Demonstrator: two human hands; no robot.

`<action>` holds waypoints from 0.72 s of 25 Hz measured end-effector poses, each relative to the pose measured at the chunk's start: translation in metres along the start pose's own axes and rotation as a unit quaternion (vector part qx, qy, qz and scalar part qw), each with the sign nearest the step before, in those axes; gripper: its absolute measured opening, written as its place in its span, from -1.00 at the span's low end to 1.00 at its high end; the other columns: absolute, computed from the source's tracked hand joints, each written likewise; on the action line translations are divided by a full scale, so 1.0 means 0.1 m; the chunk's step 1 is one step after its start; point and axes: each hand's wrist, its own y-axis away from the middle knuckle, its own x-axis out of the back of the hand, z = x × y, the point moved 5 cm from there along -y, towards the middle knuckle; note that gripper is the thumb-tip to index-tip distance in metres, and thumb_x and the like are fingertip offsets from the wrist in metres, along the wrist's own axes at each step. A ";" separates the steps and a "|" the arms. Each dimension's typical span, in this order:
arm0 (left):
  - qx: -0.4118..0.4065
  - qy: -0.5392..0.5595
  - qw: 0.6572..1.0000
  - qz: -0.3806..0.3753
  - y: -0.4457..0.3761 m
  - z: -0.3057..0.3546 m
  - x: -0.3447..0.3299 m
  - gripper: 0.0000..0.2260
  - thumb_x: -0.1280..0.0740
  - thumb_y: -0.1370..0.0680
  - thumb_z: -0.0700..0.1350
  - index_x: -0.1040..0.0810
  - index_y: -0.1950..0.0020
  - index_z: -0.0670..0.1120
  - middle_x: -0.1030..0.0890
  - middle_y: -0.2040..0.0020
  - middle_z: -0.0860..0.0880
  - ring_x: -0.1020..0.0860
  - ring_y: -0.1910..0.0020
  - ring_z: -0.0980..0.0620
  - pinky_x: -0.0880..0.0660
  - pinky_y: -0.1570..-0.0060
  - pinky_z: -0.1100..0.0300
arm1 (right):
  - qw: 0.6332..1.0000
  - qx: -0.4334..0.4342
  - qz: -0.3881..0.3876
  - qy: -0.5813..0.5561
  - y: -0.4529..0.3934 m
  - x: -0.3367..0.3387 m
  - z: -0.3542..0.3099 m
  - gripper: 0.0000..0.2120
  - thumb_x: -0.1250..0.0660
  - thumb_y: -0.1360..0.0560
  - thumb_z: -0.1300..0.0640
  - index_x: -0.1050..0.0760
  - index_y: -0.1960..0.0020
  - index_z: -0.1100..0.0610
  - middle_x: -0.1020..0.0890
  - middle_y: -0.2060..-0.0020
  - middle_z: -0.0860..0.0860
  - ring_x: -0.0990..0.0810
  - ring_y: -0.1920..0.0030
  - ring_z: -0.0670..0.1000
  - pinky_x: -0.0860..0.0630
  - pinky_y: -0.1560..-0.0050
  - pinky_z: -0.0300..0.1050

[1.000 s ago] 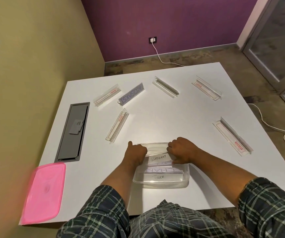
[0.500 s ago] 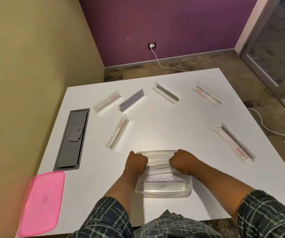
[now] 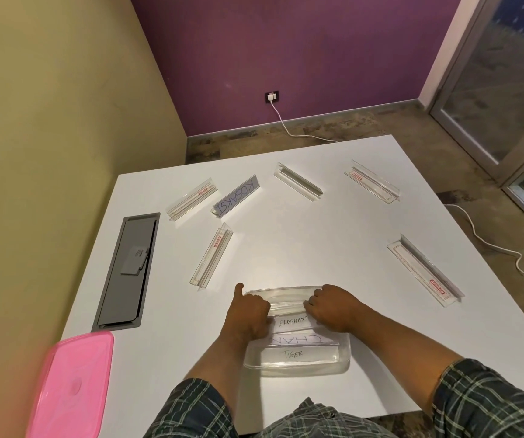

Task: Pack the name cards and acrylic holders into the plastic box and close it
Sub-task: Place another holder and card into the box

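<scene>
A clear plastic box [image 3: 298, 365] sits at the table's near edge with name cards ELEPHANT [image 3: 292, 322], CHAN and TIGER [image 3: 292, 354] inside. Both hands are over its far end. My left hand [image 3: 249, 311] and my right hand [image 3: 333, 306] each grip an end of a clear acrylic holder [image 3: 286, 303] lying across the box. The pink lid [image 3: 71, 387] lies at the table's near left corner. Several more acrylic holders lie around the table, among them one [image 3: 211, 257] left of the box and one [image 3: 425, 270] to its right. A holder with the KOSAKSI card [image 3: 237, 196] stands further back.
A grey cable hatch [image 3: 128, 270] is set into the white table [image 3: 301, 241] at the left. Other holders lie at the far side [image 3: 298, 182] [image 3: 371, 181] [image 3: 192, 199]. A white cable [image 3: 491, 241] runs over the floor at the right.
Both hands stay on the holder over the box's far end. My left thumb has lifted and now points up. The view has shifted slightly.
</scene>
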 end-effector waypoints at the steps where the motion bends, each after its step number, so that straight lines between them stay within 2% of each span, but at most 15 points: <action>1: -0.008 -0.006 1.000 0.029 0.00 0.01 0.03 -0.67 -0.17 -0.57 0.11 -0.64 -0.03 -0.06 -0.68 0.05 -0.08 -0.61 -0.01 -0.12 -0.08 -0.46 -0.22 | 0.999 0.006 0.040 0.002 0.04 0.05 0.00 -0.89 -0.30 -0.52 0.17 -0.59 0.00 0.13 -0.67 0.15 0.03 -0.63 0.14 0.12 -0.51 0.12 -0.05; 2: -0.018 -0.012 0.998 0.060 0.00 0.02 0.07 -0.63 -0.14 -0.57 0.13 -0.64 -0.01 -0.06 -0.68 0.05 -0.08 -0.61 0.00 -0.12 -0.15 -0.41 -0.19 | 0.996 0.016 0.085 -0.001 0.08 0.09 0.00 -0.95 -0.36 -0.49 0.10 -0.59 0.11 0.06 -0.65 0.25 -0.02 -0.62 0.24 0.07 -0.50 0.23 -0.09; 3: -0.030 -0.013 0.996 0.088 0.00 0.04 0.11 -0.62 -0.12 -0.57 0.13 -0.64 0.00 -0.06 -0.68 0.06 -0.08 -0.60 0.01 -0.13 -0.24 -0.33 -0.14 | 0.992 0.026 0.126 -0.006 0.12 0.13 0.01 -0.93 -0.39 -0.47 0.08 -0.57 0.19 0.03 -0.61 0.32 -0.06 -0.59 0.31 0.04 -0.48 0.31 -0.12; 5: -0.050 0.003 0.990 0.129 -0.04 0.10 0.22 -0.63 -0.10 -0.58 0.11 -0.63 0.05 -0.06 -0.66 0.09 -0.07 -0.59 0.06 -0.14 -0.37 -0.09 -0.02 | 0.982 0.028 0.186 -0.018 0.22 0.19 0.08 -0.89 -0.39 -0.46 0.10 -0.54 0.24 0.01 -0.56 0.36 -0.06 -0.54 0.37 0.04 -0.41 0.39 -0.12; 7: -0.050 0.039 0.985 0.158 -0.12 0.18 0.39 -0.65 -0.11 -0.60 0.09 -0.61 0.11 -0.05 -0.64 0.16 -0.04 -0.59 0.13 -0.12 -0.39 0.09 0.05 | 0.972 -0.004 0.230 -0.035 0.31 0.25 0.23 -0.87 -0.38 -0.47 0.11 -0.53 0.25 0.02 -0.54 0.38 -0.05 -0.51 0.40 0.05 -0.35 0.43 -0.14; 10: -0.036 0.093 0.979 0.176 -0.32 0.33 0.67 -0.67 -0.14 -0.61 0.07 -0.60 0.16 -0.04 -0.61 0.22 -0.03 -0.58 0.22 -0.12 -0.37 0.21 0.09 | 0.959 -0.141 0.228 -0.094 0.54 0.20 0.58 -0.80 -0.31 -0.57 0.00 -0.56 0.21 0.01 -0.60 0.37 -0.04 -0.59 0.39 0.07 -0.34 0.43 -0.15; 12: -0.027 0.129 0.976 0.174 -0.47 0.46 0.80 -0.68 -0.14 -0.62 0.07 -0.60 0.13 -0.04 -0.61 0.19 -0.03 -0.59 0.22 -0.12 -0.43 0.22 0.09 | 0.938 -0.257 0.175 -0.154 0.77 0.06 0.82 -0.75 -0.19 -0.62 -0.09 -0.61 0.05 -0.05 -0.68 0.23 -0.08 -0.67 0.21 0.03 -0.42 0.31 -0.14; 15: -0.029 0.174 0.974 0.141 -0.75 0.74 0.94 -0.71 -0.15 -0.62 0.09 -0.58 0.00 -0.04 -0.62 0.07 -0.02 -0.62 0.12 -0.12 -0.50 0.11 0.08 | 0.872 -0.395 0.109 -0.266 1.22 -0.23 1.13 -0.77 -0.19 -0.61 -0.12 -0.59 -0.11 -0.15 -0.71 0.06 -0.14 -0.68 0.01 0.02 -0.49 0.08 -0.11; 18: -0.063 0.178 0.976 0.107 -1.03 1.09 1.03 -0.72 -0.17 -0.62 0.10 -0.55 -0.09 -0.05 -0.63 -0.01 -0.02 -0.63 0.04 -0.12 -0.52 0.02 0.06 | 0.746 -0.536 0.063 -0.389 1.69 -0.55 1.29 -0.82 -0.27 -0.55 -0.13 -0.60 -0.06 -0.15 -0.71 0.12 -0.15 -0.66 -0.01 0.00 -0.52 -0.05 -0.09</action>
